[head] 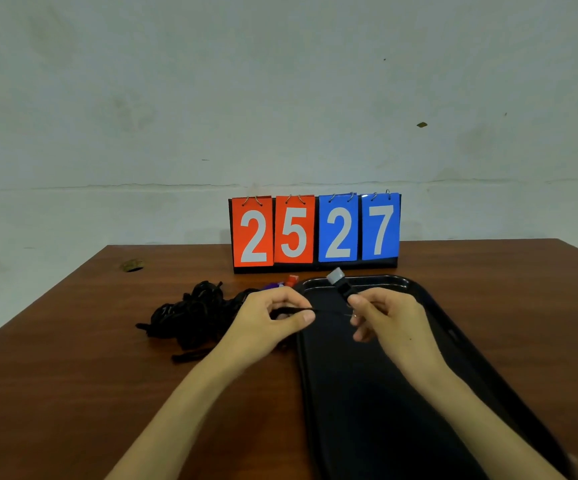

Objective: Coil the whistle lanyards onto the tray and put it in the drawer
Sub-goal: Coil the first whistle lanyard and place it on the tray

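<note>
A long black tray (377, 393) lies on the brown table, right of centre. Over its far end my left hand (273, 320) pinches a black lanyard cord (325, 311) between thumb and fingers. My right hand (384, 317) pinches the same cord close to a black whistle (341, 284) with a grey mouthpiece, which sticks up above its fingers. A short stretch of cord runs taut between the two hands. A tangled heap of black lanyards (190, 317) lies on the table left of the tray, with a purple whistle (270, 285) and a red whistle (291, 280) at its far side.
A flip scoreboard (315, 232) reading 25 in red and 27 in blue stands behind the tray at the table's back edge. A small hole (133, 266) marks the table's far left. A pale wall rises behind. No drawer is in view.
</note>
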A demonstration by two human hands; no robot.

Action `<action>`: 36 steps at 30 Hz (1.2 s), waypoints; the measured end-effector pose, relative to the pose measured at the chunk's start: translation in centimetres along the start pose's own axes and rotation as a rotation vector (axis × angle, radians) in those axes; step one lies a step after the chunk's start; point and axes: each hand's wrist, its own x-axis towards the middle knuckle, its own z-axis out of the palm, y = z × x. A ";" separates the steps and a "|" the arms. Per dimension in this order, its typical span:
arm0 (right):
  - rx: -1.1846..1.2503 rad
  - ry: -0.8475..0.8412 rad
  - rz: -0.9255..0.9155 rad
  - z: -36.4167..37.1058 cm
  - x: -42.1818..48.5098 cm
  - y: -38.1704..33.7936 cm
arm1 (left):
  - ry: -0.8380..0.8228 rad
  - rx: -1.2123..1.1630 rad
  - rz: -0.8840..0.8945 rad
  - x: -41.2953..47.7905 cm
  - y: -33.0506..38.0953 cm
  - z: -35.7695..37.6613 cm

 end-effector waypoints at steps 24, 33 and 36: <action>0.156 -0.394 -0.201 -1.0 -1.4 -2.2 | -0.553 -0.737 -0.307 -0.4 -0.4 -0.4; 0.175 0.123 -0.101 -1.2 -0.3 -1.2 | -0.340 -0.303 -0.234 -0.8 0.6 1.6; -0.042 0.219 -0.114 -0.8 -0.3 -0.4 | -0.259 -0.059 -0.129 -0.9 0.8 2.9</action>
